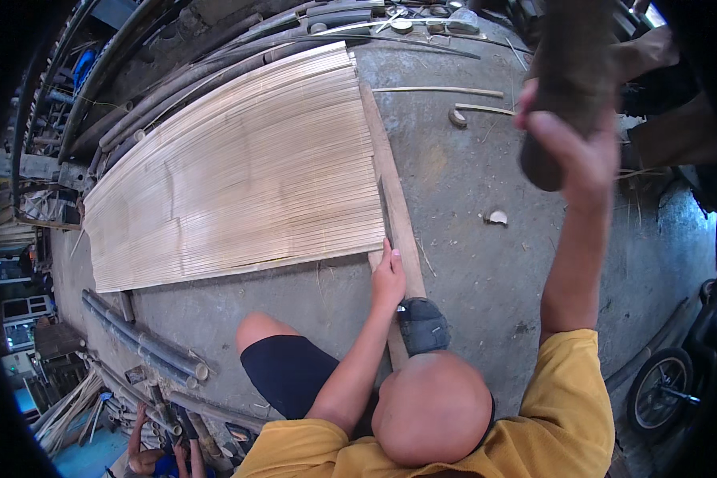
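Note:
A wide pale panel of flattened bamboo slats lies on the floor, its right end over a long wooden board. My left hand is at the panel's near right corner, its fingers closed on a thin, dark, blade-like strip that runs along the slat ends. Up on the right, my right hand grips a thick, dark, round club, raised above the floor and slightly blurred. The club's upper end runs out of view.
Dark bamboo poles lie at the left, with more poles behind the panel. A cut bamboo strip and a pale scrap lie on the concrete. A motorcycle wheel stands at right; another person's arm shows lower left.

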The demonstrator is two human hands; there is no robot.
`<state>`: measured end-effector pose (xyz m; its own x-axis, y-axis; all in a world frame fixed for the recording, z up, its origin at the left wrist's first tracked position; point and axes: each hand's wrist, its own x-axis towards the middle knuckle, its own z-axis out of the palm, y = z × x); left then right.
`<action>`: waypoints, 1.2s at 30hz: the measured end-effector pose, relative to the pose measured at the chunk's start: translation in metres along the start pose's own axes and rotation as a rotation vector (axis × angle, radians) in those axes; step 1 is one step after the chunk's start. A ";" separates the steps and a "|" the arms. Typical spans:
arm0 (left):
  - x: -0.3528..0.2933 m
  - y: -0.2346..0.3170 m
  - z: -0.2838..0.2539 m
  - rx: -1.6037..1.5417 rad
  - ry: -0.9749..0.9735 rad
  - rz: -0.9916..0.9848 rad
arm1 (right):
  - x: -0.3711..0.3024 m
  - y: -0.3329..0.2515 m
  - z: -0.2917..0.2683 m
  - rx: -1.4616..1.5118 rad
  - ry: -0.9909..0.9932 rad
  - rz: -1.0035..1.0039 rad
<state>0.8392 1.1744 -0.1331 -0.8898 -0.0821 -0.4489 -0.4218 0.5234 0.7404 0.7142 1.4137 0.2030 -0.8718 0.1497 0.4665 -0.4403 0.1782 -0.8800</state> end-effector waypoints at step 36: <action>-0.038 0.022 -0.020 -0.437 -0.099 -0.191 | -0.041 0.031 0.000 -0.216 -0.076 0.053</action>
<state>0.8600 1.1720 -0.0899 -0.7773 -0.0495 -0.6271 -0.6286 0.0998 0.7713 0.7361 1.4127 0.1571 -0.9097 0.0918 0.4050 -0.3447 0.3771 -0.8596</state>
